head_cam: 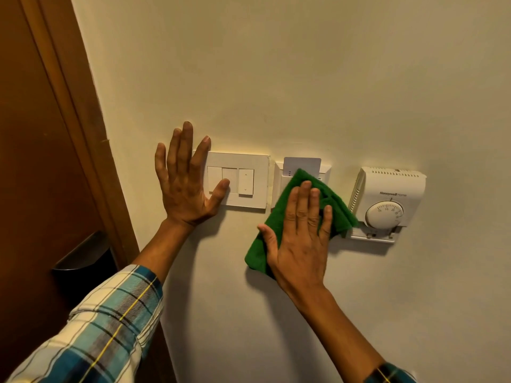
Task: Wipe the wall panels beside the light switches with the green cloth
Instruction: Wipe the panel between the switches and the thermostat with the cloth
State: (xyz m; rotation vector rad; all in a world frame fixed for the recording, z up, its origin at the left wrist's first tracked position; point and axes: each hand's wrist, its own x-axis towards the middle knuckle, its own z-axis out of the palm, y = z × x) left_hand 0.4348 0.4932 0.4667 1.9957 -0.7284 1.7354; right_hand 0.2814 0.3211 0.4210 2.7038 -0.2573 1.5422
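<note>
A white switch plate [249, 164] with three rockers is mounted on the cream wall [276, 78]. My left hand [185, 183] lies flat and spread on the wall, covering the plate's left edge, thumb on the middle rocker. Just right of the plate is a white key-card holder [326, 170] with a card [302, 163] in its slot. A green cloth [279, 217] is pressed against the wall and the holder's lower part by my right hand [301, 233], palm flat, fingers together on the cloth. The cloth hides most of the holder.
A white thermostat [387, 197] with a round dial is mounted to the right, the cloth's edge touching its left side. A brown wooden door [33, 134] with a dark metal handle [83, 255] and its frame stand to the left. Bare wall extends above and below.
</note>
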